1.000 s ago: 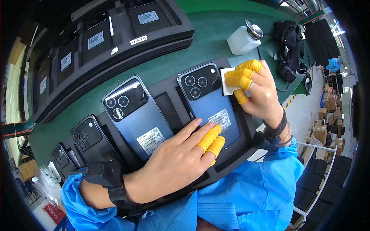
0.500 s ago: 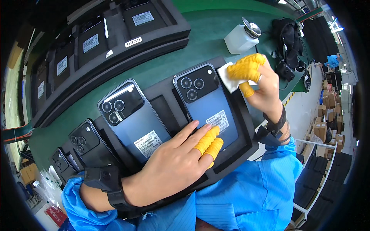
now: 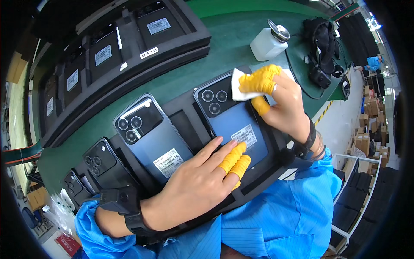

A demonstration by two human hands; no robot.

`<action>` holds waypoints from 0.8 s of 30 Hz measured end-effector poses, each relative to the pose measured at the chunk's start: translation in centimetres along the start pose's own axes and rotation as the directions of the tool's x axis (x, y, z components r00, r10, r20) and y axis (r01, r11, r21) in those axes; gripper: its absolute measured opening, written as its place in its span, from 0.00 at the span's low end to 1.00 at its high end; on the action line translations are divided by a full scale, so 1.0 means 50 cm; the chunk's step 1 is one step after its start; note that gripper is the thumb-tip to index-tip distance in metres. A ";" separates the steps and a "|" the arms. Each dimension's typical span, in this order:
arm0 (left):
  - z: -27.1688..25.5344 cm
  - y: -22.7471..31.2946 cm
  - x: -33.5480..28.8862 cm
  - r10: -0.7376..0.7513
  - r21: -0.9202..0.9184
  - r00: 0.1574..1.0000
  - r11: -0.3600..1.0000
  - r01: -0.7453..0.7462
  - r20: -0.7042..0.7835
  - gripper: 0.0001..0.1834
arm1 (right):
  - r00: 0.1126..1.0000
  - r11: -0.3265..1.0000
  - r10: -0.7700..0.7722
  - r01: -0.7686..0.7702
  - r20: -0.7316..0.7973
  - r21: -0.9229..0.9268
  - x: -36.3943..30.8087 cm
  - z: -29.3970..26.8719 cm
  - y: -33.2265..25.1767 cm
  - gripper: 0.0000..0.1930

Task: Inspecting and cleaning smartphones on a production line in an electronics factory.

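Observation:
A blue phone [image 3: 230, 118] lies back up in a black foam tray [image 3: 176, 103], its camera block at the far end. My left hand [image 3: 196, 181] rests on its lower part, fingers stretched out beside a white label [image 3: 244, 136]. Pinched in the fingers of my right hand [image 3: 280, 97] is a folded white wipe [image 3: 236, 88], touching the phone's top right corner by the cameras. Yellow finger cots cover some fingers on both hands. To the left sit another blue phone [image 3: 157, 144] and two dark phones, the nearer one [image 3: 103, 162] partly behind my left forearm.
Beyond the tray, a white pump bottle [image 3: 267, 45] with a metal top stands on the green table [image 3: 233, 30]. Stacked foam trays [image 3: 172, 52] with labelled dark phones fill the far left. A black bag [image 3: 319, 43] and a cable lie at the far right.
My right hand has carried the wipe leftward from the tray's edge onto the phone's upper right corner. My left hand stays on the phone. The view has shifted slightly.

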State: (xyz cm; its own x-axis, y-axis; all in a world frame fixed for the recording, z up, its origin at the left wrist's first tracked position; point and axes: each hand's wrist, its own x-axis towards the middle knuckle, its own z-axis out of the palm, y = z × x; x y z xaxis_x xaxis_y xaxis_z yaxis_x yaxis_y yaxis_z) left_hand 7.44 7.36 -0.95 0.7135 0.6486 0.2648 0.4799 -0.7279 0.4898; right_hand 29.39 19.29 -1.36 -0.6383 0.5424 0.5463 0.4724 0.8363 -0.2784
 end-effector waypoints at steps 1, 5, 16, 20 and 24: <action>0.000 0.001 0.002 0.000 0.001 1.000 1.000 0.000 -0.003 0.14 | 0.999 1.000 0.015 -0.015 0.029 0.005 -0.010 -0.010 -0.007 0.13; 0.002 0.004 0.008 -0.012 0.020 1.000 1.000 0.012 0.006 0.14 | 0.990 0.996 0.072 -0.078 0.118 0.041 -0.041 -0.049 -0.022 0.15; -0.020 -0.002 0.003 -0.014 0.013 0.994 1.000 0.016 -0.111 0.15 | 0.733 0.250 0.620 -0.524 0.281 0.814 -0.048 -0.062 -0.019 0.16; -0.044 -0.014 0.011 -0.117 -0.035 0.927 0.993 0.112 -0.357 0.20 | 0.749 0.021 0.551 -0.452 0.367 0.892 -0.043 -0.054 -0.026 0.17; -0.057 -0.023 0.018 -0.171 -0.054 0.880 0.985 0.164 -0.443 0.24 | 0.743 -0.123 0.483 -0.466 0.463 0.876 -0.041 -0.033 -0.053 0.17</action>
State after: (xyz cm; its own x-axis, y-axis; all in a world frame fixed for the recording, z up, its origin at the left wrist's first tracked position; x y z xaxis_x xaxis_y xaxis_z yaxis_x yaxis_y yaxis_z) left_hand 6.07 9.41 1.12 0.3200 0.7936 0.5174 0.5622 -0.5987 0.5705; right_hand 30.45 15.84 -0.41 -0.5276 0.8442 -0.0941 -0.2938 -0.2853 -0.9123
